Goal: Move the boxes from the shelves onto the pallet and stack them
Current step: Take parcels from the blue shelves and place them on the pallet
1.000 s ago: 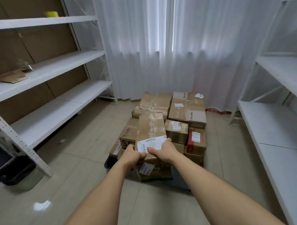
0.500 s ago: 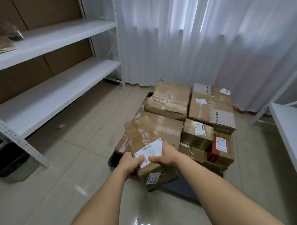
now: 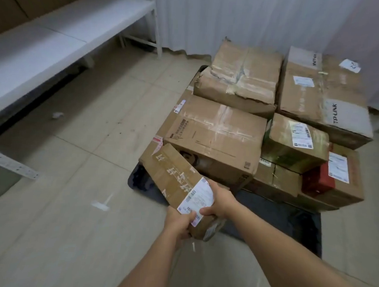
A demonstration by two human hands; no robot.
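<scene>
We hold a long taped carton (image 3: 178,184) w/ shipping label, tilted, far end low at pallet's (image 3: 289,221) front-left | left hand (image 3: 179,222) grips near end from below, right hand (image 3: 219,202) curled over top | prob. angling it down beside big box (image 3: 215,131) | shelf (image 3: 58,35) at left

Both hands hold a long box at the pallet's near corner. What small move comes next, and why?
Probably lower the long box onto the bare pallet beside the big box. The left hand and right hand grip its near end, tilted above that corner.
</scene>
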